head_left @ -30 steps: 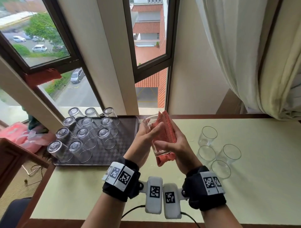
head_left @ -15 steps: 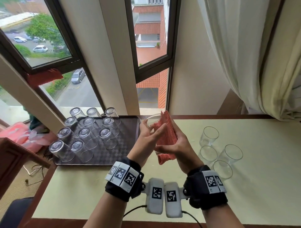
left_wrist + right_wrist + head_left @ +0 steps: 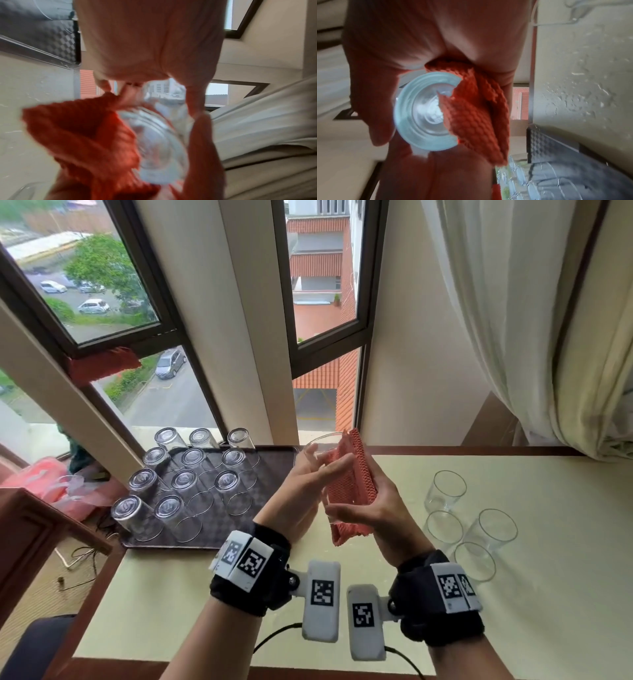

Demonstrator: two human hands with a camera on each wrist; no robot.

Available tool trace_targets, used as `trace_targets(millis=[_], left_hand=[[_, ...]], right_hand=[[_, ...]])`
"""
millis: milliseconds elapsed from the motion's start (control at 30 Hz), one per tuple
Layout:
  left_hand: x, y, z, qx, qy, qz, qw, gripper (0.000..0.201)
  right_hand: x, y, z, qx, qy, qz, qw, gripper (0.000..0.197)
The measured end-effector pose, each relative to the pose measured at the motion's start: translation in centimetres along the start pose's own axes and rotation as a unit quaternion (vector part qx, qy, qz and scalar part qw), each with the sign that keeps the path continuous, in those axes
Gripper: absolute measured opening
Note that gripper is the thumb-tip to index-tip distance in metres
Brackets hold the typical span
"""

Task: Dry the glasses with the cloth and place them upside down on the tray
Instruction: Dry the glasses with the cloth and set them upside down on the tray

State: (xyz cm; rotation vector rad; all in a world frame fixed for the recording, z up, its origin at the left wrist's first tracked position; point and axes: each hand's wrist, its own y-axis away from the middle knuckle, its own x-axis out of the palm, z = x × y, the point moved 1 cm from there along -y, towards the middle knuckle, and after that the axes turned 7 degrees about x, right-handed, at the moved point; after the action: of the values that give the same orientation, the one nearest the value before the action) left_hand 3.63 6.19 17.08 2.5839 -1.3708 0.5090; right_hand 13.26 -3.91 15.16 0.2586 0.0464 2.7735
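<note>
I hold a clear glass [image 3: 320, 444] upright above the table between both hands. My left hand [image 3: 318, 475] grips its left side between thumb and fingers. My right hand [image 3: 371, 508] wraps a folded red waffle cloth [image 3: 349, 477] round its right side, thumb across the front. The right wrist view shows the glass base [image 3: 423, 115] next to the cloth [image 3: 476, 116]. Blurred in the left wrist view are the glass [image 3: 159, 142] and the cloth [image 3: 82, 135]. Left of my hands, the dark checkered tray [image 3: 205, 544] carries several upside-down glasses [image 3: 181, 484].
Several upright glasses [image 3: 445, 491] stand on the cream table [image 3: 548, 577] right of my hands. A window and wall run close behind the table. A curtain [image 3: 531, 320] hangs at the back right. A wooden chair back [image 3: 41, 529] stands left of the table.
Both hands keep the glass and cloth between them and have lifted slightly. The cloth now covers more of the glass's lower part.
</note>
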Motion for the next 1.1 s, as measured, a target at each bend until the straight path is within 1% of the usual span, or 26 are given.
trace_targets(millis=[33,67,100,167,233,300,333,400,433,467,500,533,600,667,733,767,833,900,967,1033,1100], left_hand=[[-0.1,0.1,0.2,0.001,0.002,-0.006,1.000,0.074],[-0.2,0.2,0.3,0.003,0.001,-0.005,1.000,0.085],[-0.3,0.4,0.5,0.005,0.002,0.006,1.000,0.091],[-0.7,0.8,1.0,0.004,0.006,0.023,1.000,0.090],[-1.1,0.8,1.1,0.006,0.006,0.014,1.000,0.089],[-1.3,0.6,0.9,0.012,-0.002,-0.013,1.000,0.079],[-1.2,0.6,0.7,0.013,-0.011,-0.017,1.000,0.068],[-0.7,0.5,0.5,0.012,-0.032,0.001,0.999,0.042],[-0.5,0.6,0.5,0.013,-0.038,0.005,0.999,0.034],[-0.2,0.7,0.5,0.017,-0.039,0.005,0.999,0.031],[-0.1,0.7,0.5,0.020,-0.036,0.000,0.999,0.037],[0.0,0.8,0.4,0.024,-0.032,-0.006,0.999,0.047],[0.0,1.0,0.3,0.029,-0.015,0.007,0.999,0.067],[-0.3,1.0,0.2,0.029,-0.005,0.015,0.999,0.076],[-0.8,0.9,0.2,0.025,-0.011,0.009,1.000,0.078],[-1.1,0.8,0.2,0.027,-0.013,-0.008,1.000,0.079],[-1.5,0.7,0.1,0.019,-0.001,-0.044,0.999,0.089],[-1.0,0.5,0.0,0.022,-0.015,-0.031,0.999,0.099],[-0.5,0.4,0.1,0.020,-0.023,-0.029,0.999,0.105],[-0.4,0.4,0.3,0.013,-0.016,-0.033,0.999,0.107],[-0.6,0.7,0.2,-0.002,-0.011,-0.017,1.000,0.113]], right_hand=[[0.1,0.1,0.1,0.004,-0.019,0.011,1.000,0.093],[0.0,0.3,0.0,0.010,-0.043,0.022,0.999,0.089],[-0.1,0.4,-0.1,0.018,-0.066,0.032,0.997,0.087],[-0.3,0.5,-0.3,0.030,-0.084,0.036,0.995,0.084],[-0.3,0.3,-0.2,0.021,-0.051,0.013,0.998,0.085],[-0.5,-0.1,0.0,0.003,0.010,-0.027,1.000,0.095],[-0.4,-0.2,0.1,-0.008,0.040,-0.040,0.998,0.102],[0.0,-0.3,0.2,-0.027,0.095,-0.048,0.994,0.117],[0.2,-0.4,0.2,-0.031,0.107,-0.049,0.993,0.120],[0.4,-0.3,0.3,-0.031,0.103,-0.049,0.993,0.120],[0.5,-0.2,0.4,-0.028,0.084,-0.046,0.995,0.115],[0.5,0.0,0.5,-0.023,0.057,-0.038,0.997,0.108],[0.5,0.1,0.7,-0.008,0.006,-0.014,1.000,0.094],[0.3,0.2,0.5,0.004,-0.037,0.001,0.999,0.088],[0.1,0.1,0.6,0.003,-0.033,-0.011,0.999,0.088],[0.0,0.1,0.7,-0.005,-0.007,-0.024,1.000,0.091],[0.0,0.1,1.0,-0.021,0.043,-0.039,0.998,0.101],[0.1,-0.1,0.9,-0.028,0.066,-0.036,0.997,0.109],[0.3,-0.3,0.8,-0.017,0.062,-0.028,0.998,0.113],[0.4,-0.2,0.7,-0.004,0.021,-0.016,1.000,0.104],[0.2,0.0,0.7,0.011,-0.043,0.000,0.999,0.093]])
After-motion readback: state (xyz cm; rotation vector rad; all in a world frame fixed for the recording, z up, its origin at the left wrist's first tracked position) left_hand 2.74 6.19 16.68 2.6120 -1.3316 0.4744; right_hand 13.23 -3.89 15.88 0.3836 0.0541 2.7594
